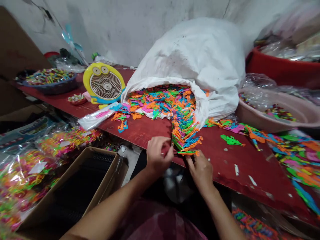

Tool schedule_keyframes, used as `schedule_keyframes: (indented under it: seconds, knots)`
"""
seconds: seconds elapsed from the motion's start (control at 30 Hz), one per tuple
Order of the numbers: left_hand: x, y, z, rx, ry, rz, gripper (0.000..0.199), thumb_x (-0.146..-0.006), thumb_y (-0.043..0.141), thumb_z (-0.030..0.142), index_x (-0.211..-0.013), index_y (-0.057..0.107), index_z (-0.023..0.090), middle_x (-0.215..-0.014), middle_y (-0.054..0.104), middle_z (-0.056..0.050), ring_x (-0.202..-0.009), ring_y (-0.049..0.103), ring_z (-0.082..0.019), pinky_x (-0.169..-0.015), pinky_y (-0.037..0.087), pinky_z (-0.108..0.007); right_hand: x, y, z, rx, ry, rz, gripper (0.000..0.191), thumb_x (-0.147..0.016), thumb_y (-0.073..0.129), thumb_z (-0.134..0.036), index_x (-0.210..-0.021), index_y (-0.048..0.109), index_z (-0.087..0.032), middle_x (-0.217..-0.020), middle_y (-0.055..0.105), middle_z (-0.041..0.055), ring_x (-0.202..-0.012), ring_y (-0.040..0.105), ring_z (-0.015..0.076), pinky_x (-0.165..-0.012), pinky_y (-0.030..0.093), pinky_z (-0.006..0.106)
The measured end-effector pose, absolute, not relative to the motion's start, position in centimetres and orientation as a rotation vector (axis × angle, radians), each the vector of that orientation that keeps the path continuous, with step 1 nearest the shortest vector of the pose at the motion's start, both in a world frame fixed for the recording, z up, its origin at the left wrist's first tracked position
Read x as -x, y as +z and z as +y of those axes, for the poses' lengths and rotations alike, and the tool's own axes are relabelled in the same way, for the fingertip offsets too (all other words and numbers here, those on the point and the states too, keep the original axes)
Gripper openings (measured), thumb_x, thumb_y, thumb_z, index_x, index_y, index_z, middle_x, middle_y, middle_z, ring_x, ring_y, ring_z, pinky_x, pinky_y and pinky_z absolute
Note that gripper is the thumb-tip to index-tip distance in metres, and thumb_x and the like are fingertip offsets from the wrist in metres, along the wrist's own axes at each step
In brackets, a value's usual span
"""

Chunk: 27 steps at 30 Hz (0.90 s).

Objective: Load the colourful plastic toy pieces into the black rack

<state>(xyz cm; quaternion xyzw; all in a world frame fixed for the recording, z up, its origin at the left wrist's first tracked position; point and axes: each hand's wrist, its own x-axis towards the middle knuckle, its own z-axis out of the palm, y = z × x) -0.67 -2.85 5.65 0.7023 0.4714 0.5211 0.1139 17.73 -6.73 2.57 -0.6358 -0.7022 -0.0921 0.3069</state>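
A large white sack lies on the red table, its mouth towards me, full of small colourful plastic pieces. From the mouth a thick row of overlapping orange, green and blue pieces runs to the table's front edge. At the left side of the row's near end is my left hand, its fingers curled and closed; what they hold is too small to name. My right hand touches the near end of the row from the right, fingers closed on the end pieces.
A yellow fan and a bowl of small parts stand at the left. Below are an open carton and filled plastic bags. At the right are a pink basin, a red tub and loose pieces.
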Motion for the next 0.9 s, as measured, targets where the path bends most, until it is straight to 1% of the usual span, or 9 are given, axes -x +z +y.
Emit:
schedule_keyframes:
  seconds: [0.03,0.13,0.2,0.3,0.43,0.57,0.7,0.83,0.9]
  knots:
    - [0.3,6.5,-3.6,-2.190,1.522,1.280,0.020,-0.086,0.062,0.027,-0.105,0.064,0.021,-0.100,0.068,-0.005,-0.096,0.060,-0.020,-0.088,0.042,-0.037,-17.7,2.5,-6.8,1.718,-0.265,-1.867,0.027,-0.099,0.044,-0.033,-0.083,0.059,-0.018,-0.076,0.059,0.0042,-0.065,0.055,0.0170,-0.059,0.033,0.028]
    - [-1.5,8.7,-4.4,-2.452,1.430,1.092,0.030,-0.081,0.071,0.036,-0.108,0.067,0.023,-0.103,0.068,-0.005,-0.097,0.059,-0.022,-0.086,0.038,-0.039,-17.5,2.6,-6.6,1.831,-0.230,-1.888,0.023,-0.097,0.044,-0.028,-0.085,0.061,-0.017,-0.078,0.061,0.0048,-0.066,0.056,0.0168,-0.058,0.032,0.028]
    - [-2.8,9.5,-4.1,-2.526,1.339,1.114,0.021,-0.081,0.071,0.035,-0.099,0.070,0.023,-0.096,0.069,-0.003,-0.092,0.058,-0.021,-0.084,0.036,-0.039,-17.2,2.9,-6.5,1.864,-0.161,-1.907,0.018,-0.095,0.048,-0.025,-0.089,0.063,-0.017,-0.080,0.064,0.0051,-0.068,0.058,0.0171,-0.058,0.032,0.028]
    - [-3.3,9.5,-3.7,-2.573,1.273,1.139,0.006,-0.086,0.066,0.026,-0.087,0.071,0.022,-0.086,0.068,-0.002,-0.085,0.057,-0.019,-0.081,0.034,-0.038,-16.1,3.2,-6.4,1.885,-0.101,-1.909,0.016,-0.094,0.049,-0.022,-0.093,0.064,-0.017,-0.084,0.066,0.0062,-0.073,0.060,0.0179,-0.060,0.032,0.028]
    - [-0.4,9.3,-3.6,-2.594,1.249,1.124,0.009,-0.090,0.063,0.026,-0.092,0.072,0.023,-0.095,0.068,-0.004,-0.090,0.058,-0.019,-0.084,0.036,-0.038,-13.6,3.2,-6.8,1.865,-0.008,-1.852,0.018,-0.093,0.047,-0.017,-0.083,0.062,-0.017,-0.079,0.065,0.0057,-0.070,0.059,0.0175,-0.062,0.031,0.029]
    - [3.4,10.6,-3.0,-2.596,0.986,1.161,0.010,-0.090,0.064,0.030,-0.092,0.072,0.023,-0.099,0.067,-0.005,-0.095,0.059,-0.020,-0.085,0.041,-0.036,-13.1,3.0,-7.4,1.664,0.177,-1.907,0.012,-0.089,0.051,-0.013,-0.087,0.062,-0.018,-0.083,0.065,0.0046,-0.075,0.060,0.0173,-0.067,0.035,0.028]
    - [5.4,12.1,-2.1,-2.623,0.752,1.211,0.016,-0.090,0.064,0.036,-0.094,0.072,0.023,-0.104,0.065,-0.006,-0.099,0.058,-0.021,-0.086,0.043,-0.036,-17.4,3.3,-6.3,1.563,0.369,-1.916,0.019,-0.086,0.049,-0.014,-0.093,0.066,-0.018,-0.089,0.068,0.0064,-0.081,0.061,0.0169,-0.070,0.038,0.026]
    - [5.5,13.0,-1.8,-2.677,0.653,1.306,0.025,-0.090,0.062,0.043,-0.093,0.073,0.022,-0.097,0.061,-0.006,-0.091,0.056,-0.020,-0.080,0.044,-0.034,-24.1,5.4,-3.0,1.628,0.574,-1.884,0.021,-0.084,0.050,-0.025,-0.089,0.070,-0.020,-0.079,0.070,0.0026,-0.069,0.059,0.0154,-0.061,0.036,0.024]
    - [5.1,13.5,-1.9,-2.722,0.566,1.361,0.029,-0.091,0.058,0.047,-0.092,0.073,0.021,-0.091,0.059,-0.006,-0.086,0.054,-0.019,-0.076,0.043,-0.032,-26.8,6.2,-1.0,1.683,0.519,-1.932,0.022,-0.083,0.050,-0.027,-0.086,0.071,-0.020,-0.080,0.071,0.0034,-0.069,0.060,0.0161,-0.059,0.035,0.025]
